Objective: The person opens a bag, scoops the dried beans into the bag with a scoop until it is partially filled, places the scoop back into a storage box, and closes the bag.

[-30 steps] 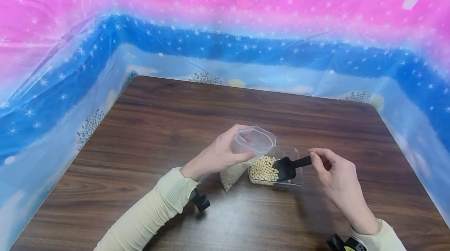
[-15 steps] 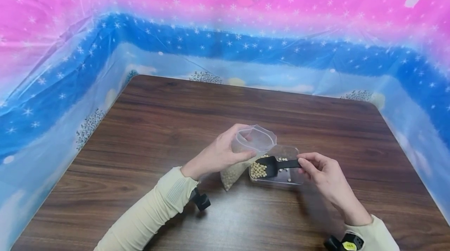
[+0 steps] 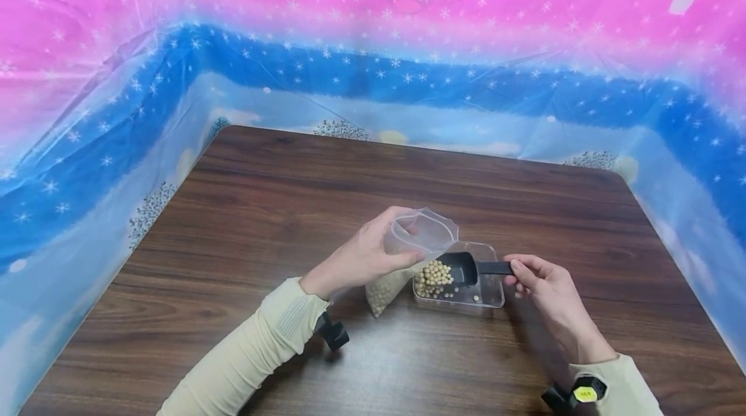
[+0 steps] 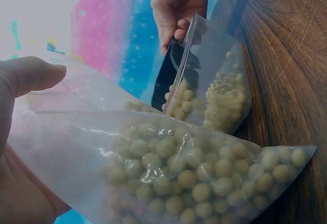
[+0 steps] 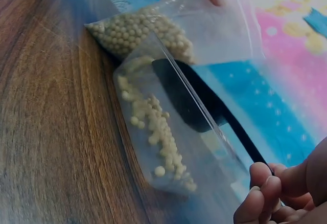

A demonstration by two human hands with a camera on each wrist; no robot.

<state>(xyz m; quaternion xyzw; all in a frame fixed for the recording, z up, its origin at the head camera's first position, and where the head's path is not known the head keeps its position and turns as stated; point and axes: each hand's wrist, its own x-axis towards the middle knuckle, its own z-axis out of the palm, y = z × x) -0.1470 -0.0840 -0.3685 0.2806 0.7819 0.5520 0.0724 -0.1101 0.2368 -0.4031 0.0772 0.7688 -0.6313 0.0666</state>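
Note:
My left hand (image 3: pixel 367 251) holds a clear plastic bag (image 4: pixel 204 178) with its mouth spread wide and its lower end bulging with pale soybeans. Right beside the bag sits a clear rectangular container (image 3: pixel 497 289), where a smaller lot of loose beans (image 3: pixel 427 289) lies mostly at the left end. My right hand (image 3: pixel 556 296) pinches the end of a black scoop's handle. The scoop (image 3: pixel 465 267) is inside the container's outline in the head view, with a heap of beans at its front. In the right wrist view, the container's wall partly covers the scoop (image 5: pixel 189 98).
Everything stands on a dark wood-grain table (image 3: pixel 280 183) with rounded far corners. A pink and blue patterned cloth (image 3: pixel 373 66) hangs around its back and sides. Black camera mounts (image 3: pixel 333 332) are strapped to both wrists.
The scoop has pushed left through the beans in the container, then tipped level and drawn slightly back right with beans on it. The left hand and bag have stayed put.

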